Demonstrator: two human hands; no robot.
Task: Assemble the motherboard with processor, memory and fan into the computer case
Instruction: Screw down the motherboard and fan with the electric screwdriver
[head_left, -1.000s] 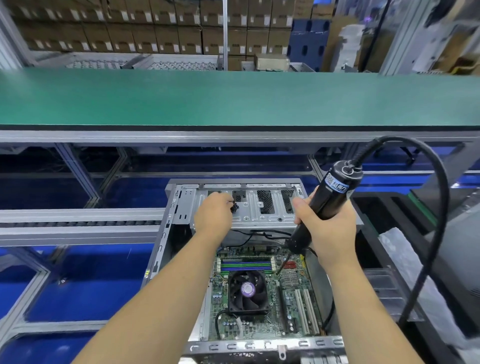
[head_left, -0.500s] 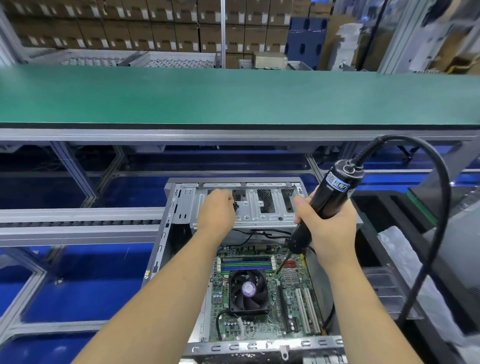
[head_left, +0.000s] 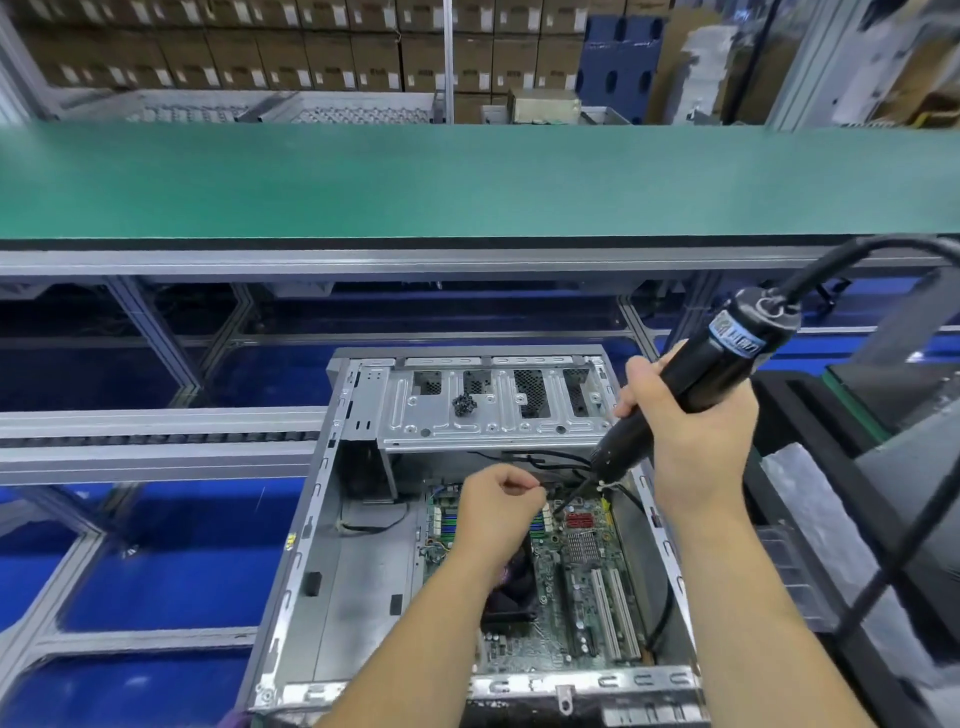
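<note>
**Screwdriver tip at the board's far corner**

The motherboard (head_left: 582, 587) lies flat on the floor of the open computer case (head_left: 332, 571), toward its right side; white expansion slots run along the board's near right part, and the black fan (head_left: 511, 597) sits near its middle, partly covered by the left forearm; the coloured memory slots (head_left: 447, 519) show at the board's far left, just beside the left hand.

The left hand (head_left: 496, 512) hovers over the far part of the board with its fingers curled in, thumb and forefinger pinched together (whether something small sits between them cannot be told); the right hand (head_left: 691, 431) is wrapped round the black electric screwdriver (head_left: 696, 379), which slants down and to the left; its thin bit reaches the board's far edge, just beside the left fingertips and a small red component (head_left: 579, 519).

Above the board, the metal drive bay plate (head_left: 493, 410) spans the far end of the case, with a small dark pile of screws (head_left: 464, 404) resting on it; black wires run beneath the plate's near edge.

The screwdriver's thick black cable (head_left: 857, 260) arcs up and off to the right; beyond the case stretches a green conveyor belt (head_left: 467, 182), with stacked cardboard boxes (head_left: 311, 47) behind it; the floor under the metal frames is blue.
</note>
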